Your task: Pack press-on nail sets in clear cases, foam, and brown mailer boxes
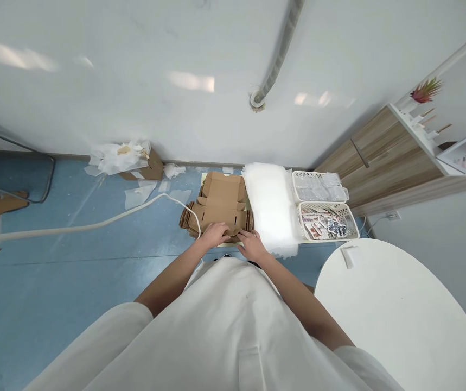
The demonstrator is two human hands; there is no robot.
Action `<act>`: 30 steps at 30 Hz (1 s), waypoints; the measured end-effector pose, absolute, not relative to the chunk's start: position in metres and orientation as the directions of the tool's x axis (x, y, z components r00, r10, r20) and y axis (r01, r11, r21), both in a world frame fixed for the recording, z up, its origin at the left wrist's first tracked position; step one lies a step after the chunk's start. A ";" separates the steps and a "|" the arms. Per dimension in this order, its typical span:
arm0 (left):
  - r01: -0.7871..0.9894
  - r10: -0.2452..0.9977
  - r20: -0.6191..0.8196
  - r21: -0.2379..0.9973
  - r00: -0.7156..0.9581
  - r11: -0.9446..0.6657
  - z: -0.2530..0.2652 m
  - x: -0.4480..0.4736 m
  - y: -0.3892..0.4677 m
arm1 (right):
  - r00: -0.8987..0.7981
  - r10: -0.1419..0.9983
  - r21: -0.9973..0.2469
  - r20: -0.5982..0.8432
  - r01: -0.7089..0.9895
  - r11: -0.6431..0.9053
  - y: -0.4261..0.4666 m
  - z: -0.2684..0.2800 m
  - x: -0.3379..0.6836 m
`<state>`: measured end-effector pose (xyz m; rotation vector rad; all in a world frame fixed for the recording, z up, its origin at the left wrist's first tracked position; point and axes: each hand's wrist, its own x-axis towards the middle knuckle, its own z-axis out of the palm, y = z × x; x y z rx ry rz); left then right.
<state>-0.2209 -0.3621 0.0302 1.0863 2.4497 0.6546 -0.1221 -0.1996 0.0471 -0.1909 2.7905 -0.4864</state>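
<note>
A flattened brown cardboard box with slots and side flaps lies on top of a stack of similar folded boxes. My left hand grips its near edge, with the fingers curled over the cardboard. At the same edge, a little to the right, my right hand holds the box's front flap, which bends up slightly between my hands. Parts of the fingers are hidden by the cardboard and by the hands themselves.
Right of the boxes lie white foam sheets, then a basket of clear packs and a basket of printed cards. A round white table stands at right. A pale hose crosses from the left; wrapping scraps lie by the wall.
</note>
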 end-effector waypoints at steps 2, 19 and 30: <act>0.574 0.773 -0.133 0.594 -0.621 0.563 0.026 -0.221 -0.363 | -0.957 -0.184 -0.339 -0.226 -0.100 0.935 -0.201 0.050 -0.120; 0.555 0.608 0.102 0.545 -0.787 0.628 0.045 -0.215 -0.356 | -0.946 -0.088 -0.582 -0.311 0.117 0.805 -0.194 0.045 -0.120; 0.564 0.649 0.140 0.650 -0.748 0.509 0.047 -0.188 -0.340 | -0.856 0.415 -0.773 -0.309 0.480 0.415 -0.166 0.078 -0.132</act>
